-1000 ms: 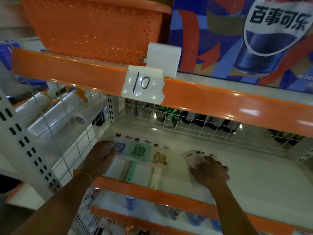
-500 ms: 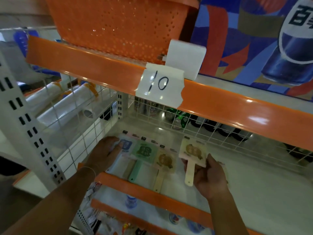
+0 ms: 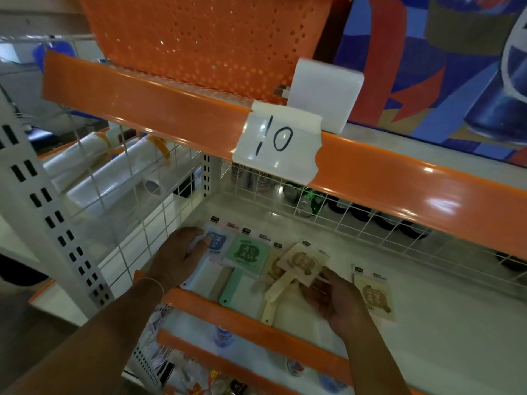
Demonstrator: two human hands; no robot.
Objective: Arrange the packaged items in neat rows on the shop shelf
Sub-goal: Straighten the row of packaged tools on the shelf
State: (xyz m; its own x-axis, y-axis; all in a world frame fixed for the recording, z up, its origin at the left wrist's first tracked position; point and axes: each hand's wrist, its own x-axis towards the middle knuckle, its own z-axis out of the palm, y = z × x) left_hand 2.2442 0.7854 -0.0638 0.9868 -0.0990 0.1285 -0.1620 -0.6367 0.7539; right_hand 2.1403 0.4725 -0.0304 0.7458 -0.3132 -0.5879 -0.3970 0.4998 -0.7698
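A white shop shelf point(image 3: 427, 323) with an orange front edge is seen from above, and a row of packaged, paddle-shaped items is laid flat along its left part. The left hand point(image 3: 179, 255) is laid palm-down on the blue packaged item point(image 3: 217, 243) at the left end of the row; its fingers are nearly straight and spread, so its grip is open and only pressing on the pack. Just beside it to the right lies the green packaged item point(image 3: 248, 256), its handle pointing toward the front edge. Next to that a beige packaged item point(image 3: 274, 270) is partly covered.

The right hand point(image 3: 339, 299) is held just over the shelf with a cream packaged item point(image 3: 299, 265) in its grip: the fingers are curled under the wrapper and the pack is pinched at its right side. This item is tilted, its handle slanting down to the left, and it overlaps the beige one beneath. Whether it touches the shelf cannot be told.

To the right of the right hand, another beige pack point(image 3: 375, 297) lies flat and apart from the row.

Above, a paper label marked "10" point(image 3: 276, 143) is taped on the orange edge of the upper shelf point(image 3: 148, 109), on which an orange perforated basket point(image 3: 205, 41) is set. Drink cans point(image 3: 308, 202) are seen behind the wire back grid.
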